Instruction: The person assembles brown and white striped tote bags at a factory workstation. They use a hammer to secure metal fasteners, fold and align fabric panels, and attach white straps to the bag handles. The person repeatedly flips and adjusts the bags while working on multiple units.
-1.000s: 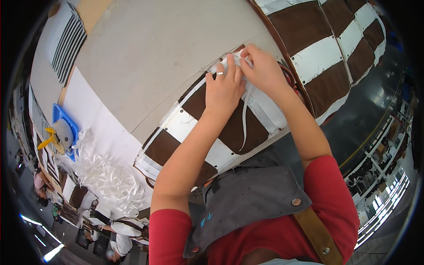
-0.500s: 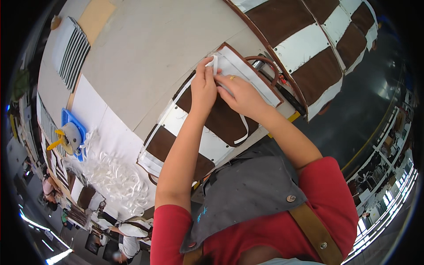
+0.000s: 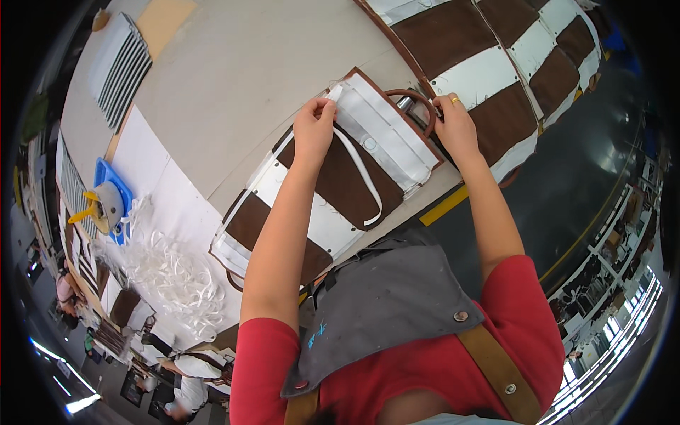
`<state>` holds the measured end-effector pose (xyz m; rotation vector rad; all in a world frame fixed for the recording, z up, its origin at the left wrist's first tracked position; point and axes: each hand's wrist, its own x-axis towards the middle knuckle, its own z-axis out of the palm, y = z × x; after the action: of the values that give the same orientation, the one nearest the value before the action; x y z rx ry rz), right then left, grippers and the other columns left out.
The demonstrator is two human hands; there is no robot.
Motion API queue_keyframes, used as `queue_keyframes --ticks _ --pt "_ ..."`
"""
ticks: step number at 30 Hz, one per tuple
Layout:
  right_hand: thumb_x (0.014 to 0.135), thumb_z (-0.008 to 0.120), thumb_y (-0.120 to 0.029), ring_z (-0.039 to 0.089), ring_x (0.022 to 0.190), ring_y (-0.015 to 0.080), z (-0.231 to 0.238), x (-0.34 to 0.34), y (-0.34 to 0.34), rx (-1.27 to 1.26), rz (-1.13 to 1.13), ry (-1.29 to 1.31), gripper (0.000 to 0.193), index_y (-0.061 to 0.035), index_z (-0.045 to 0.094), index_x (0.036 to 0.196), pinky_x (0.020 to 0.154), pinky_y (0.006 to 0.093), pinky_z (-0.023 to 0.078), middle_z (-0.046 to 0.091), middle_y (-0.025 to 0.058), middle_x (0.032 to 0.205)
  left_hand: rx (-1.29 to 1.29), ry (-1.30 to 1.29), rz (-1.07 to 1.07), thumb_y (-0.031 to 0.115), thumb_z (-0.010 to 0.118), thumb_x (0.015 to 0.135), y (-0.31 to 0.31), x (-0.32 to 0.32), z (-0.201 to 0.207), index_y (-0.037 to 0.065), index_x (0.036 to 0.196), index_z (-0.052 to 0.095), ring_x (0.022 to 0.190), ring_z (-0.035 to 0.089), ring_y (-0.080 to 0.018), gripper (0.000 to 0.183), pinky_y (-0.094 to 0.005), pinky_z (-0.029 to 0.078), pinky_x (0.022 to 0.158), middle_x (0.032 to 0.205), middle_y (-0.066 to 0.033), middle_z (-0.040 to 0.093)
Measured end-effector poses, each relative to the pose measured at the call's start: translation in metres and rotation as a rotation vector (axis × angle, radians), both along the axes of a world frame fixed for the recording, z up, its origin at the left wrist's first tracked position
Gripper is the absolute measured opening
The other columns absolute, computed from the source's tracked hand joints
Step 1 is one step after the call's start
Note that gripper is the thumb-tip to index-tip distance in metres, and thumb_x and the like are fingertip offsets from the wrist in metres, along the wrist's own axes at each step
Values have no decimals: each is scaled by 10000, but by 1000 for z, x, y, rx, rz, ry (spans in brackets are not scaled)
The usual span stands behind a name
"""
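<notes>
My left hand (image 3: 315,131) pinches the end of a narrow white strip (image 3: 363,168) at the far corner of a brown and white bag panel (image 3: 352,175). The rest of the strip curves loosely over the panel's brown patch. A white band (image 3: 386,117) with a brown edge and a curved brown handle (image 3: 430,113) forms the panel's right end. Beyond that handle, my right hand (image 3: 459,131) has its fingers closed beside a metal-ended tool (image 3: 404,103) that lies partly hidden. What its fingertips hold is hidden.
More checked brown and white panels (image 3: 474,71) lie at the far right. On the left are a heap of white strips (image 3: 180,283), a blue tray (image 3: 113,185) with a tape roll (image 3: 110,214), and striped pieces (image 3: 124,78). Other people work at the lower left.
My right hand has left the strip and moved right, past the brown handle. My left hand stays at the panel's far corner, still pinching the strip.
</notes>
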<state>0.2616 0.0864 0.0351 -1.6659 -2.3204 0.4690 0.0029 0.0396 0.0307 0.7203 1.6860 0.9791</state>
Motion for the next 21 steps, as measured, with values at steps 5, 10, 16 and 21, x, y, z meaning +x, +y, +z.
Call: queue_keyframes --ticks 5,10,16,21 --pt "890 516 -138 619 757 256 11 0 0 -103 -376 299 163 2 576 951 645 325 498 610 141 863 -37 -36 81 201 561 874 -1 -4 -1 -10 936 607 767 562 -102 224 -241 440 699 842 -38 608" --pt "915 479 -151 616 815 279 41 -57 -16 -164 -147 477 223 15 526 1057 703 344 487 609 181 946 -38 -86 129 219 581 865 3 0 1 -2 927 616 752 550 -94 233 -238 433 681 827 -27 600" --pt "870 540 -179 594 836 387 12 -123 -22 -179 27 292 270 -18 437 1061 700 451 478 566 232 975 30 -123 214 169 620 842 7 -4 5 -7 878 615 637 503 -72 180 -214 411 578 719 -11 576" --pt "840 575 -173 596 825 385 3 -134 -13 -159 43 264 250 -28 445 997 677 452 479 582 213 880 55 -154 244 148 632 833 5 0 3 -6 865 612 623 494 -58 159 -202 405 556 721 -8 577"
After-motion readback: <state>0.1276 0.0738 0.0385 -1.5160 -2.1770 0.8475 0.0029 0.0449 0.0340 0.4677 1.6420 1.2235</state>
